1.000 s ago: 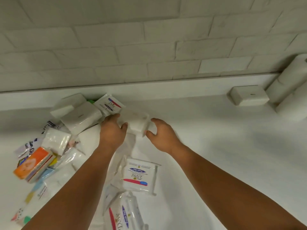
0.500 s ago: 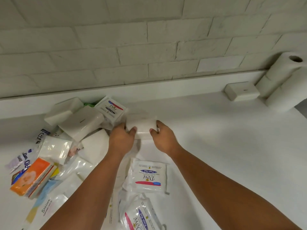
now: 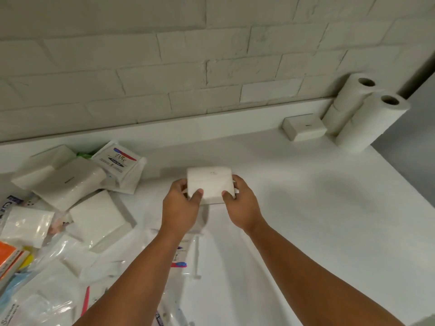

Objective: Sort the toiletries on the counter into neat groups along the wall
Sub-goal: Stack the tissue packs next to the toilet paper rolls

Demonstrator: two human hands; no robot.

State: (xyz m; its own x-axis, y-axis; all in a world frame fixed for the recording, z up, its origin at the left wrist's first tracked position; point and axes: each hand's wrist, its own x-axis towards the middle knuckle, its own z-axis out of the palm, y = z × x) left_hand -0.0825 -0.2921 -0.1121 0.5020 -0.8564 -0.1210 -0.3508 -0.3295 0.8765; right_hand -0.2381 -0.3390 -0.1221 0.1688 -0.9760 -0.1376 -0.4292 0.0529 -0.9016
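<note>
Head view. The pack point(image 3: 209, 182), a white film-wrapped block of tissues, is well to the left of the box point(image 3: 304, 127) and nearer the viewer than it, over a bare stretch of worktop point(image 3: 317, 208). Whether it rests on the surface or is just clear of it cannot be told.

The left hand point(image 3: 181, 208) grips the pack's left end and the right hand point(image 3: 242, 208) its right end. Each has its thumb on the top face and its fingers curled under or behind.

Judgement: the pack looks light and soft, and the wrap likely slick. It should give under pressure rather than break. A grip across the short ends, as here, looks sound. One hand spanning the width would probably do.

The unsorted pile point(image 3: 70, 184) of similar packs and sachets lies far left of the box. The rolls point(image 3: 367, 114) stand just right of the box, against the wall point(image 3: 211, 78). The box itself sits at the wall.
</note>
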